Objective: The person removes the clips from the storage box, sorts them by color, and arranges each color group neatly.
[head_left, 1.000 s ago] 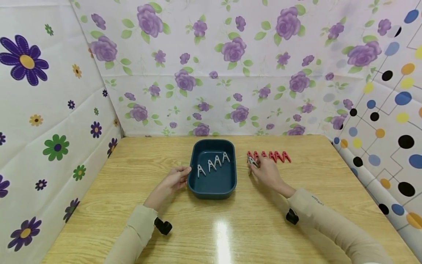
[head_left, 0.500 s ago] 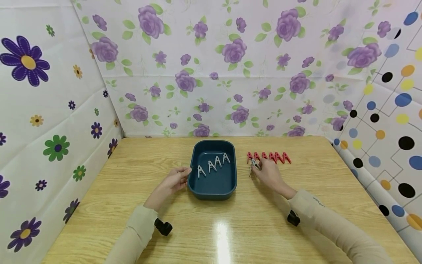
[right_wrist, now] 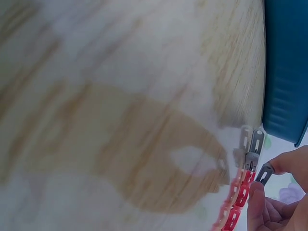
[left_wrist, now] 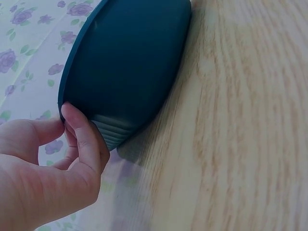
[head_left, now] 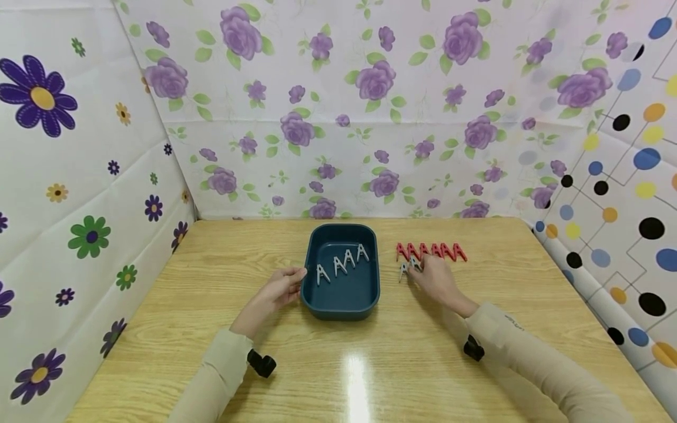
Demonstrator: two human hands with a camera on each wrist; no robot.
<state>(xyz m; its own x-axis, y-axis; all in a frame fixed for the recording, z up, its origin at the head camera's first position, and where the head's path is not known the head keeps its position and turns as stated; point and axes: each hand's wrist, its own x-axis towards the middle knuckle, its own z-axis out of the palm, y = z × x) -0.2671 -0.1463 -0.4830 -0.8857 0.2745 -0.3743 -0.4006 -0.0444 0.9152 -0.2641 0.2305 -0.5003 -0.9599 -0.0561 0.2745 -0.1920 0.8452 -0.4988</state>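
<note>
My left hand [head_left: 280, 286] pinches the left rim of a dark teal plastic basin [head_left: 338, 308], thumb at the rim and fingers against the outer wall, as the left wrist view shows. Several grey clothespins [head_left: 340, 265] stand in a slanting row inside it. To the right of the basin, my right hand [head_left: 436, 282] pinches a grey clothespin [right_wrist: 264, 173] between thumb and fingertips. Just left of those fingertips, another grey clothespin [head_left: 404, 270] stands on the table. Behind them runs a row of red clothespins [head_left: 446, 251], partly hidden by the right hand.
The wooden table [head_left: 296, 376] carries everything. A floral cloth [head_left: 338, 117] hangs at its back edge, with patterned cloths on the left and right. A black wrist camera [head_left: 261, 363] sits at the left cuff and another [head_left: 473, 348] at the right.
My right hand has shifted slightly right, with a grey clothespin in its fingers. The other grey clothespin now shows apart from the fingertips. The left hand and basin have stayed put.
</note>
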